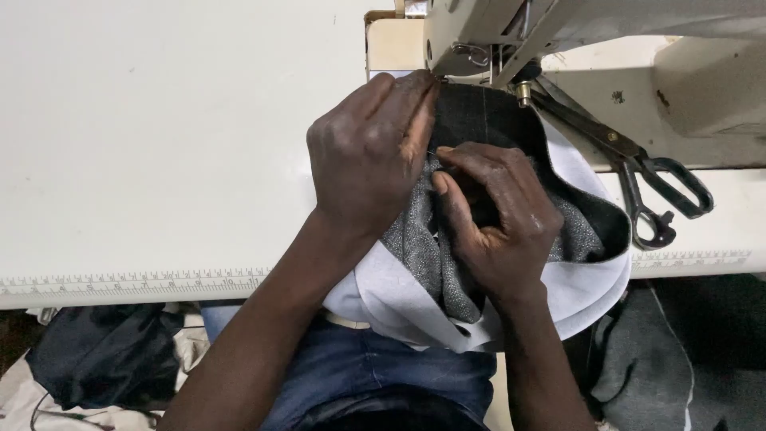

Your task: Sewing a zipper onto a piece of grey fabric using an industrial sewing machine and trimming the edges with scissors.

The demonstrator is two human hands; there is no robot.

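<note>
Both hands press down on a piece of dark grey woven fabric [487, 120] that lies on the cream-coloured desk [159, 144] just in front of the off-white sewing machine head [558, 24]. The left hand [367, 152] lies flat with fingers stretched forward, their tips touching the cloth right beside the needle area of the machine; it grips nothing, only holds the cloth down. The right hand [499, 215] is curled, its thumb and forefinger pinching a fold of the speckled grey tweed-like fabric [423, 247] just beside the left hand. Beneath the grey cloth a band of white lining fabric [582, 287] curves round and hangs over the near edge of the desk onto the blue denim lap [359, 375] of the person. A pair of black-handled metal scissors [638, 175] lies on the desk to the right of the cloth, near the machine. A printed measuring scale [136, 281] runs along the front edge of the desk.
</note>
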